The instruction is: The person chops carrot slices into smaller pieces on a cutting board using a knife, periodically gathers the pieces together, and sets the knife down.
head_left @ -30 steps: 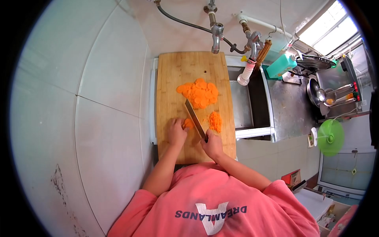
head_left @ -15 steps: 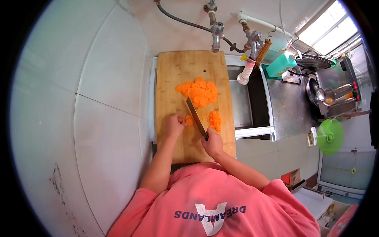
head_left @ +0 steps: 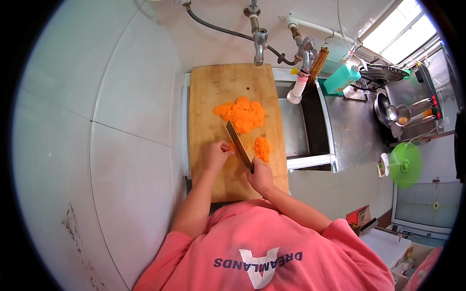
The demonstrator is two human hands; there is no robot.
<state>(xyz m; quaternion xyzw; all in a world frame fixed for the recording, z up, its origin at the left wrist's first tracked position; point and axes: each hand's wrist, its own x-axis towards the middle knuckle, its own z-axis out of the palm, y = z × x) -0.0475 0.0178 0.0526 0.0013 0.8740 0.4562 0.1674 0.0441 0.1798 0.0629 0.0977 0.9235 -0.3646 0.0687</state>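
My right hand (head_left: 260, 176) is closed round the handle of a kitchen knife (head_left: 239, 145), whose broad blade slants away to the upper left over the wooden cutting board (head_left: 208, 87). Just left of the blade, the bent fingers of my left hand (head_left: 216, 154) press on a few carrot slices (head_left: 231, 146), which are partly hidden by fingers and blade. Beyond the knife tip lies a heap of round carrot slices (head_left: 242, 114). Finely chopped carrot (head_left: 262, 149) forms a small pile to the right of the blade.
The board lies across a sink (head_left: 293, 128), whose open part shows on the right. Two taps (head_left: 260, 46) hang above the far end. Farther right are a teal bottle (head_left: 342, 78), a wok (head_left: 382, 109) with utensils and a green fan (head_left: 406, 165). A tiled wall (head_left: 131, 160) borders the left.
My left fingers have moved right onto the carrot slices beside the blade, covering more of them. My right hand keeps its hold on the knife. The whole view has shifted slightly.
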